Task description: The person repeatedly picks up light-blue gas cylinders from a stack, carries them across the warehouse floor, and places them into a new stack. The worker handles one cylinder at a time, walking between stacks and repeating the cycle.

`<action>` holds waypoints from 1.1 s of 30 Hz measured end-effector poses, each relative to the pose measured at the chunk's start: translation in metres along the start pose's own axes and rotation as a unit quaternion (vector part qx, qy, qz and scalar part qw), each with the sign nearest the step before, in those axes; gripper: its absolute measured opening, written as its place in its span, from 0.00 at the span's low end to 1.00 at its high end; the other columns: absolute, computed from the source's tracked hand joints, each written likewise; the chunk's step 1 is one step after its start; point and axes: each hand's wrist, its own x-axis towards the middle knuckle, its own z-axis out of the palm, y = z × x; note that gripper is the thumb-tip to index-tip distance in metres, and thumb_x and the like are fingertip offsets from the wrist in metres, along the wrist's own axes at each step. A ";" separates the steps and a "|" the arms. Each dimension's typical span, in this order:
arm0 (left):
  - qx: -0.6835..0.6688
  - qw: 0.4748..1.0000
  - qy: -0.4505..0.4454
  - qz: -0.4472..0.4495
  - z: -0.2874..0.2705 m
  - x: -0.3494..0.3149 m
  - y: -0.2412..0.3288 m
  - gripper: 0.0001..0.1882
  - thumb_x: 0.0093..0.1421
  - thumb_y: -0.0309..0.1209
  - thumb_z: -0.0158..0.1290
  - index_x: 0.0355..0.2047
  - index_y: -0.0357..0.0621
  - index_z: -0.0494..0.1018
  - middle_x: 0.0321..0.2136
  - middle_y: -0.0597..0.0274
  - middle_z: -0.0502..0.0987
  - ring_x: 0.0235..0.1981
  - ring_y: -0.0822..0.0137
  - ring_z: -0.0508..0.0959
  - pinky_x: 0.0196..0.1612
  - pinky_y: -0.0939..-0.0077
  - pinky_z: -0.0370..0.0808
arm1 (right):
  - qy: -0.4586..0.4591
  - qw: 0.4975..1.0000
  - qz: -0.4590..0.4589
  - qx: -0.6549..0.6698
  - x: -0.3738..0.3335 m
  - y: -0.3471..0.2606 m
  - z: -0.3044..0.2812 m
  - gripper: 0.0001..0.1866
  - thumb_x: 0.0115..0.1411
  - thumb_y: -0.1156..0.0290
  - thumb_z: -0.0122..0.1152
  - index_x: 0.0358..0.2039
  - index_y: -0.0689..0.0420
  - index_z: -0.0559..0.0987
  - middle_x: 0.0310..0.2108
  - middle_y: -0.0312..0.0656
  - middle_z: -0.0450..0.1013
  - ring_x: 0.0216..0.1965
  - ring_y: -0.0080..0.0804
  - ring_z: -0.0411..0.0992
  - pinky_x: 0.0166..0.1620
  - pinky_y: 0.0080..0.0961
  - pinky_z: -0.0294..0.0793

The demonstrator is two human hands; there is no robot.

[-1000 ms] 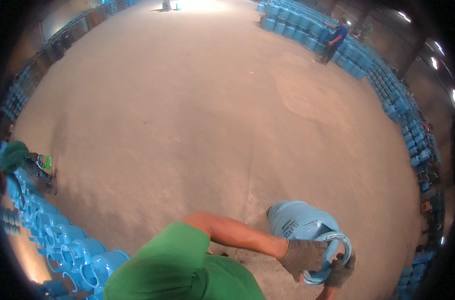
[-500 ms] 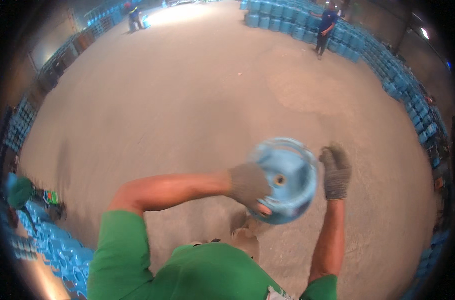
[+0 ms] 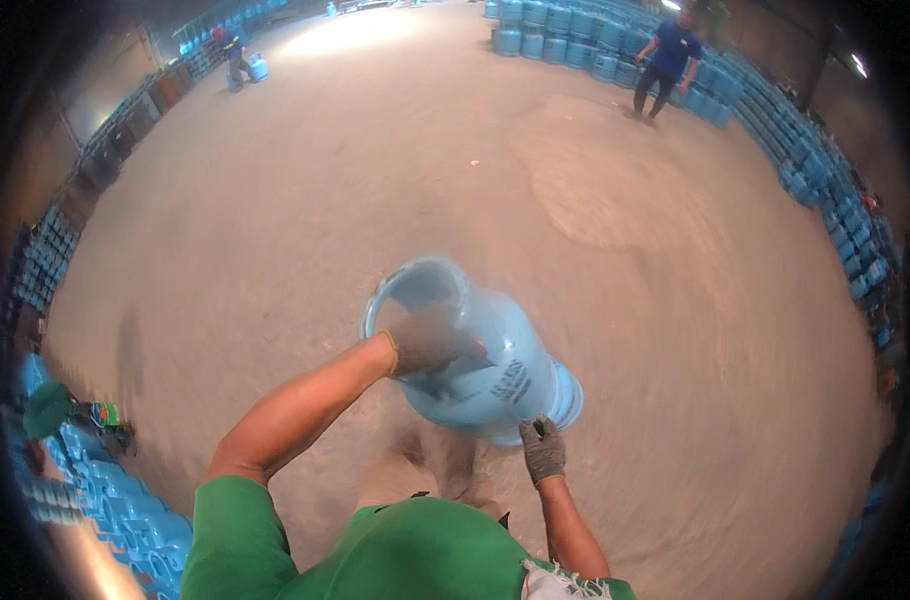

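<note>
A light blue gas cylinder (image 3: 510, 345) with dark print on its side hangs tilted in front of me. Its open ring collar (image 3: 445, 272) points up and left, its foot ring (image 3: 569, 393) down and right. My left hand (image 3: 433, 340), in a dark knitted glove, reaches across the collar and grips the cylinder's top; its fingers are partly blurred. Beside the foot ring my gloved right hand (image 3: 543, 450) is closed, fingers curled, against or very near the cylinder's lower side. Whatever it holds, if anything, does not show.
Blue cylinders (image 3: 125, 500) stand in rows at the lower left, near a person in a green cap (image 3: 50, 410). Stacked cylinders (image 3: 565, 40) line the back and right side. A person in dark blue (image 3: 665, 65) stands there; another person (image 3: 235, 55) handles cylinders far left.
The cylinder has swung left and tipped from end-on to side-on. My left hand has shifted left with it; my right hand has moved left and down, toward its foot ring.
</note>
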 end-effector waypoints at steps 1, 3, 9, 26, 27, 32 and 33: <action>-0.087 0.996 -0.005 -0.018 -0.011 0.010 0.001 0.25 0.68 0.48 0.62 0.49 0.36 0.84 0.34 0.55 0.85 0.34 0.58 0.83 0.46 0.61 0.81 | -0.017 0.999 -0.017 -0.049 0.009 -0.021 0.005 0.36 0.70 0.50 0.69 0.64 0.71 0.77 0.57 0.64 0.80 0.57 0.55 0.81 0.62 0.43 0.78; -0.239 0.966 -0.002 -0.098 -0.022 0.044 0.011 0.22 0.68 0.46 0.63 0.47 0.36 0.84 0.32 0.58 0.83 0.32 0.62 0.81 0.42 0.66 0.80 | 0.065 0.996 -0.060 -0.011 0.023 -0.076 0.016 0.40 0.73 0.50 0.65 0.72 0.69 0.68 0.73 0.65 0.66 0.73 0.58 0.67 0.74 0.45 0.65; -0.508 0.846 0.134 -0.091 -0.060 0.142 0.013 0.18 0.72 0.44 0.61 0.45 0.40 0.83 0.30 0.59 0.79 0.26 0.64 0.78 0.26 0.66 0.76 | 0.135 0.946 -0.293 -0.024 0.055 -0.268 0.058 0.46 0.70 0.52 0.68 0.77 0.66 0.61 0.78 0.66 0.57 0.78 0.60 0.59 0.78 0.49 0.59; 0.373 0.795 0.020 0.477 -0.317 0.444 -0.048 0.35 0.65 0.68 0.56 0.36 0.44 0.84 0.34 0.50 0.85 0.40 0.44 0.84 0.49 0.47 0.76 | -0.072 0.976 -0.206 0.027 0.617 -0.513 -0.042 0.36 0.60 0.59 0.77 0.65 0.66 0.80 0.58 0.48 0.82 0.56 0.37 0.79 0.63 0.34 0.77; 0.400 0.811 0.000 0.428 -0.330 0.478 -0.037 0.35 0.65 0.68 0.56 0.36 0.44 0.83 0.32 0.49 0.85 0.38 0.44 0.84 0.46 0.47 0.78 | -0.029 0.974 -0.209 0.079 0.653 -0.519 -0.039 0.34 0.62 0.59 0.75 0.64 0.67 0.80 0.58 0.49 0.82 0.56 0.37 0.79 0.63 0.34 0.77; 0.392 0.877 0.070 0.269 -0.373 0.641 0.024 0.35 0.71 0.67 0.51 0.42 0.44 0.84 0.34 0.44 0.87 0.39 0.43 0.88 0.43 0.48 0.81 | 0.291 0.931 -0.191 0.106 0.793 -0.449 -0.011 0.32 0.74 0.50 0.59 0.62 0.68 0.81 0.62 0.59 0.79 0.62 0.51 0.78 0.67 0.43 0.73; 0.377 0.891 0.085 0.237 -0.380 0.675 0.037 0.35 0.71 0.66 0.51 0.43 0.44 0.85 0.35 0.44 0.87 0.39 0.43 0.88 0.44 0.47 0.81 | 0.361 0.915 -0.177 0.041 0.811 -0.417 0.001 0.35 0.75 0.45 0.55 0.61 0.67 0.82 0.63 0.63 0.78 0.64 0.57 0.76 0.68 0.47 0.72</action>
